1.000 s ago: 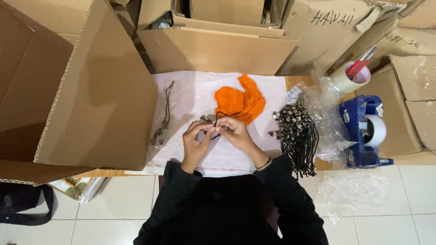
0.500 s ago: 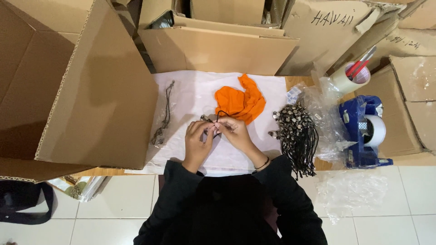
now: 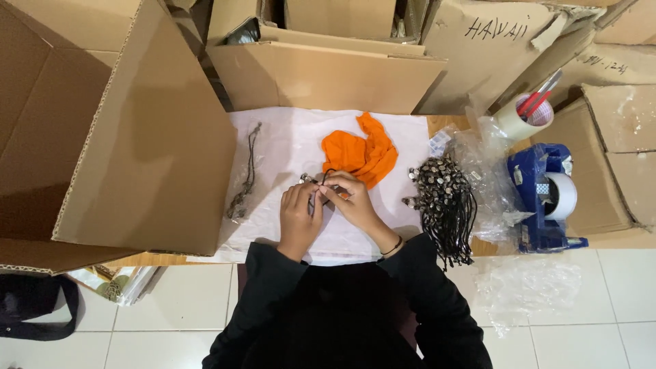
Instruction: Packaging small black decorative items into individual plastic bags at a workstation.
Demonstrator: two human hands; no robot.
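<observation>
Hands meet at the centre of the frame: left hand and right hand pressed together, fingertips pinching a small dark corded piece with metal beads over the white sheet on the tabletop. Best handled, I'd judge, with short fingertip grips and the cord kept taut. Just above lies a crumpled orange cloth, soft and matte. Right of centre, a heap of black cords with shiny studs beside crinkly clear plastic. Stiff brown cardboard box at left.
</observation>
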